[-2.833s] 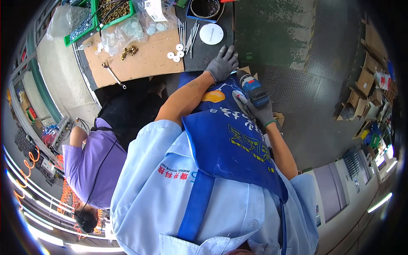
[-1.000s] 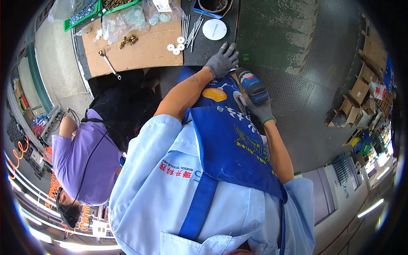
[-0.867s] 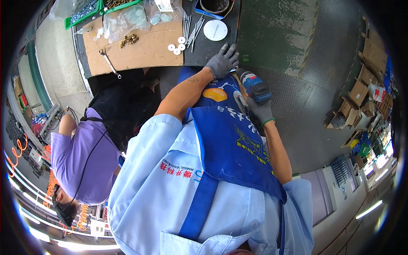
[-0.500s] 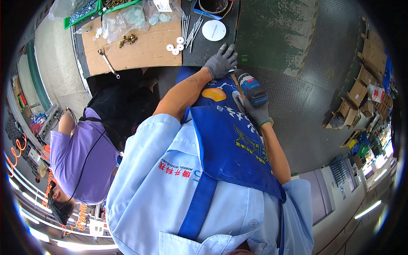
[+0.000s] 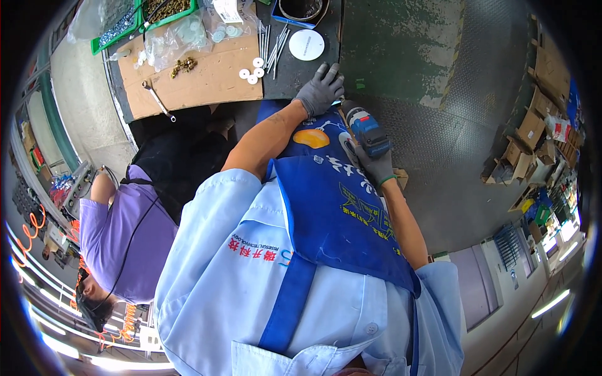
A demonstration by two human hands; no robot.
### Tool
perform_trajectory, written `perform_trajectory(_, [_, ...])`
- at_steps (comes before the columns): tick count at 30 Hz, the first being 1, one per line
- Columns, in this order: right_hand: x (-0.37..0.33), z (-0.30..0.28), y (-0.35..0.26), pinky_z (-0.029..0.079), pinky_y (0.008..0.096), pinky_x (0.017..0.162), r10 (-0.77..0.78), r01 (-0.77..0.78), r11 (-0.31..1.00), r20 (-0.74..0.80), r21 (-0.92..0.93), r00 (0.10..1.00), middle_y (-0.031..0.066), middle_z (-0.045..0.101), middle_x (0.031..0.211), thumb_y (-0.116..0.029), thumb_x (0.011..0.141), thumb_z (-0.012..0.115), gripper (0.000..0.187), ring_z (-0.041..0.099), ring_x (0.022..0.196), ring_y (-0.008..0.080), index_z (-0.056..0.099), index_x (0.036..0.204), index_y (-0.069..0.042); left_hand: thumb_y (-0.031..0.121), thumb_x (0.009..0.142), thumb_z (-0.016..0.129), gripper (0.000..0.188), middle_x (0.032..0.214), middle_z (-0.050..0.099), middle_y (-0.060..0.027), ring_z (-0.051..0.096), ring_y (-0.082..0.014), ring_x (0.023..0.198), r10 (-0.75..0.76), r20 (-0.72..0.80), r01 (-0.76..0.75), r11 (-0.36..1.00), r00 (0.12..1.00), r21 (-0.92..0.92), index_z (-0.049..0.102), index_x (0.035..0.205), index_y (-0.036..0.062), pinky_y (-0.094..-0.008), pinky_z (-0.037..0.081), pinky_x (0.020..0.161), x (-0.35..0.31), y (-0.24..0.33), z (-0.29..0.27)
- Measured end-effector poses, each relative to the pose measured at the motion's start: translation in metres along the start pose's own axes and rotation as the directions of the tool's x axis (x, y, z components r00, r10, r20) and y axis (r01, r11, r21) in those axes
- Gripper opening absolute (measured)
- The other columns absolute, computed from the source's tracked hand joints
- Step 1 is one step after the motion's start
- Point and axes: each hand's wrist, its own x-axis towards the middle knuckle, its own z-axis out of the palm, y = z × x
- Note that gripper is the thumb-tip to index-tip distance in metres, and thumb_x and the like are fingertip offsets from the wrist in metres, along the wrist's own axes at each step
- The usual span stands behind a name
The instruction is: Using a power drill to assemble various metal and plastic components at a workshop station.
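My left hand (image 5: pixel 320 92), in a grey glove, lies at the near right corner of the workbench, fingers stretched out and slightly apart. Its palm and thumb side are hidden, so what lies under it does not show. In my right hand (image 5: pixel 378 165), also gloved, is the grip of a blue and black cordless drill (image 5: pixel 369 135). The drill's nose points at the bench edge just beside my left hand; its tip is too small to make out. Beyond my left fingers lie a white round disc (image 5: pixel 306 45) and several thin metal rods (image 5: pixel 274 50).
On the workbench (image 5: pixel 207 88) are white washers (image 5: pixel 252 79), brass fittings (image 5: pixel 183 66), a wrench (image 5: pixel 158 100), plastic bags (image 5: pixel 179 41) and green trays (image 5: pixel 119 31) of small parts. A person in purple (image 5: pixel 128 232) works at my left. Cardboard boxes (image 5: pixel 520 153) stand at the right.
The bench and its things sit slightly further left in view. Both hands keep nearly the same pose, the drill still in my right hand. The person at left has shifted slightly.
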Motion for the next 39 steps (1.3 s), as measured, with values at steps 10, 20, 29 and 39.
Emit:
perform_trajectory(10, [0.004,-0.002,0.013,0.053,0.0389,0.088,0.005,-0.005,1.000,0.049,0.009,0.999,0.0154,0.067,0.105,-0.035,0.080,0.072,0.047,0.066,0.099,0.0282,0.061,0.113,-0.004,0.030,0.085,0.055,0.034,0.131,0.050,-0.0114,0.033,-0.0382,0.135,0.004,-0.009,-0.004,1.000,1.000,0.018,0.061,0.114,0.0135,-0.0576,0.028,0.110,0.000,0.001,0.000])
perform_trajectory(20, [0.003,-0.003,0.006,0.053,0.0392,0.088,-0.043,0.043,0.999,0.016,-0.012,0.999,0.0165,0.067,0.107,-0.037,0.080,0.071,0.050,0.066,0.101,0.0292,0.059,0.117,-0.005,0.029,0.086,0.055,0.033,0.132,0.049,-0.0117,0.032,-0.0385,0.136,0.006,0.006,-0.006,1.000,1.000,0.013,0.061,0.114,0.0125,-0.0592,0.028,0.109,0.000,0.000,0.002])
perform_trajectory(29, [0.006,0.007,0.026,0.053,0.0386,0.087,-0.049,0.049,0.998,-0.006,-0.030,0.999,0.0162,0.068,0.103,-0.039,0.078,0.072,0.048,0.067,0.097,0.0304,0.062,0.111,-0.006,0.033,0.089,0.053,0.035,0.129,0.050,-0.0121,0.034,-0.0389,0.134,0.000,-0.012,0.000,1.000,1.000,0.013,0.061,0.115,0.0114,-0.0590,0.028,0.108,0.001,0.001,0.004])
perform_trajectory(39, [0.005,0.000,0.006,0.054,0.0385,0.081,-0.006,0.006,0.999,0.000,-0.048,1.000,0.0138,0.071,0.090,-0.055,0.077,0.070,0.050,0.069,0.087,0.0312,0.069,0.097,-0.009,0.033,0.088,0.054,0.036,0.129,0.050,-0.0117,0.034,-0.0385,0.134,0.008,0.036,-0.011,0.998,0.999,0.061,0.061,0.116,0.0136,-0.0598,0.025,0.109,0.005,0.003,0.000])
